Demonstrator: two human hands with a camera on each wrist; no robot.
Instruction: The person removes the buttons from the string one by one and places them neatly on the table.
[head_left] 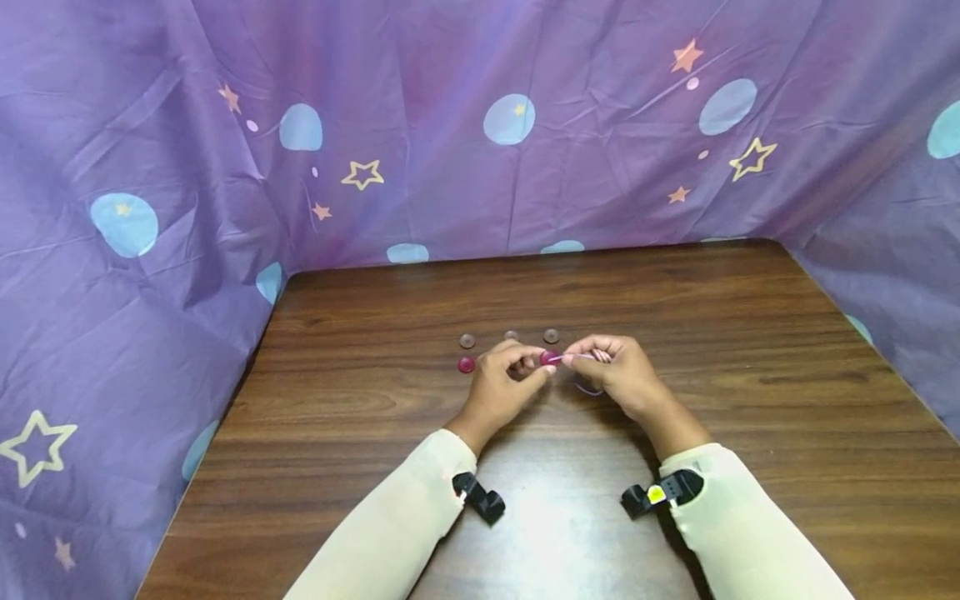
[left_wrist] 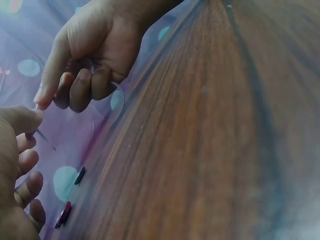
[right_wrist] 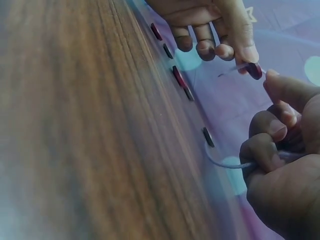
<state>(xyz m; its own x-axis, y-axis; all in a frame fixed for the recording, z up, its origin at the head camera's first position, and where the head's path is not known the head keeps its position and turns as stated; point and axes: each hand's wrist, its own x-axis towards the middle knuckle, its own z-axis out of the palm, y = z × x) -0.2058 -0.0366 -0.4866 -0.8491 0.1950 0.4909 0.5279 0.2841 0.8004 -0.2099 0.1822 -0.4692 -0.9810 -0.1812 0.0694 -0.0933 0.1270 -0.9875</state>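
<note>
My left hand point(head_left: 501, 379) pinches a magenta button point(head_left: 548, 358) between thumb and index finger, above the table. A thin lilac cord point(head_left: 558, 358) runs through the button; its tip sticks out past it on the left hand's side, as the right wrist view shows. Close beside the button, my right hand point(head_left: 626, 371) pinches the cord with thumb and index finger. The right hand's other fingers curl around more of the cord, and a loop point(right_wrist: 220, 163) of it hangs below them. In the right wrist view the button point(right_wrist: 254, 71) appears nearly edge-on.
On the brown wooden table point(head_left: 360, 433) lie brown buttons, one at the left point(head_left: 467, 341) and one at the right point(head_left: 551, 335). A brown button point(head_left: 511, 335) between them is partly hidden by my left hand. One magenta button point(head_left: 466, 364) lies left of that hand. Purple cloth point(head_left: 450, 183) surrounds the table.
</note>
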